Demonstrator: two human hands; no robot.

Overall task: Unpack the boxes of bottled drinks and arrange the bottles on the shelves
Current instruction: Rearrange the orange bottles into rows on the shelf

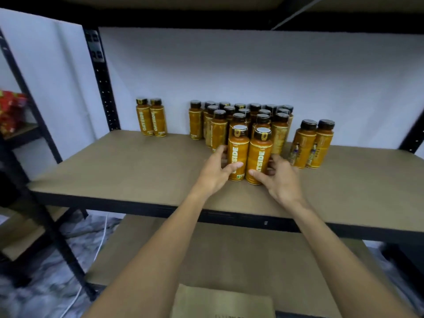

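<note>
Your left hand (pixel 214 174) grips left bottle (pixel 238 150), right hand (pixel 283 181) grips right bottle (pixel 259 157), fingers (pixel 220 152) curled round. Both upright, touching, on shelf (pixel 114 168) just in front of main cluster (pixel 239 117). Reckon push goes straight back.

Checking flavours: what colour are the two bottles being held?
The held bottles are amber-orange, clearest in the head view.

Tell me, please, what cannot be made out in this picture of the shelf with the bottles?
In the head view:
middle group of bottles: back rows hidden by the front ones, so no exact count.
left hand and right hand: fingers partly behind the left front bottle and right front bottle.
cardboard box: cut by the bottom edge; contents unseen.
red packaging: blurred, cut by the left edge.
</note>
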